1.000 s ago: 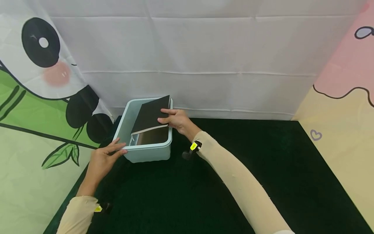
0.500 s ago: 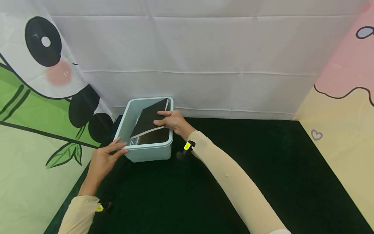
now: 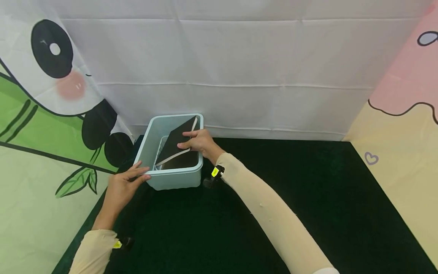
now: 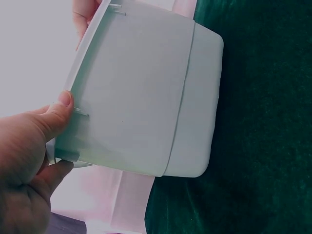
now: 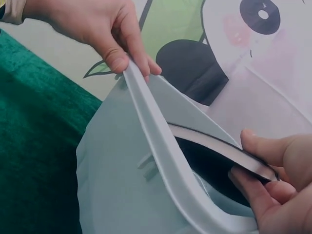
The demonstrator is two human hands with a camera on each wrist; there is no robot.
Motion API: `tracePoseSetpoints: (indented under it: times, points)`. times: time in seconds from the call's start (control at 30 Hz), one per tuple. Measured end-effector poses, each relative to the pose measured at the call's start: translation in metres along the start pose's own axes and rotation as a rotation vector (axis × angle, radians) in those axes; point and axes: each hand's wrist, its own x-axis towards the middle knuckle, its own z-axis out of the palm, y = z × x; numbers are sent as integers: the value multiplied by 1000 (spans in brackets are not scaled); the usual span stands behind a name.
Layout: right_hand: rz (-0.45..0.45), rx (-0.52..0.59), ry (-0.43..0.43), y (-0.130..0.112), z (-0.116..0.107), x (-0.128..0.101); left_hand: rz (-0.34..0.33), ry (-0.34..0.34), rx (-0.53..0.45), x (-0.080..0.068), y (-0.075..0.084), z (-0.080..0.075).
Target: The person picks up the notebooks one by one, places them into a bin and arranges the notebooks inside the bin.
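Note:
A black notebook [image 3: 175, 137] with pale page edges lies tilted inside the light blue plastic bin [image 3: 176, 180]. My right hand [image 3: 202, 144] pinches the notebook by its right side, thumb on one cover and fingers on the other, as the right wrist view shows. Beneath it in the bin is another dark flat surface [image 3: 183, 161], mostly covered. A clear plastic edge [image 3: 162, 143] shows left of the notebook. At the bin's near left corner, my left hand [image 3: 121, 186] grips the rim; in the left wrist view its thumb [image 4: 63, 105] presses the rim's outer side.
The bin stands on a dark green cloth-covered table [image 3: 212, 228], close to a white fabric backdrop [image 3: 239, 76]. A printed panda panel [image 3: 68, 87] rises on the left, and a pink and yellow panel [image 3: 397, 99] on the right.
My right hand has moved slightly left and tipped the notebook, lowering it deeper into the bin. More of the clear plastic edge shows. The left hand keeps its hold on the rim.

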Motion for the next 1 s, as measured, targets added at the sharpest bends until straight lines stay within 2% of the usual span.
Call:
tracePoseSetpoints:
  times: [0.13, 0.3, 0.47, 0.77, 0.9, 1.0]
  points:
    - [-28, -82, 28, -1, 3, -2, 14, 10, 0, -1, 0, 1]
    - [-33, -129, 37, -1, 4, -3, 18, 11, -11, 0, 0, 1]
    - [-17, -171, -1, -1, 4, -3, 23, 10, -16, 0, 1, 1]
    - [18, -175, -144, -5, 4, -2, 12, 5, -13, 0, 2, 1]
    - [27, -192, -147, -10, 0, -6, 12, 6, -16, 1, 2, 0]
    - [15, -199, -112, -15, -5, -12, 12, 5, -18, 1, 2, 0]
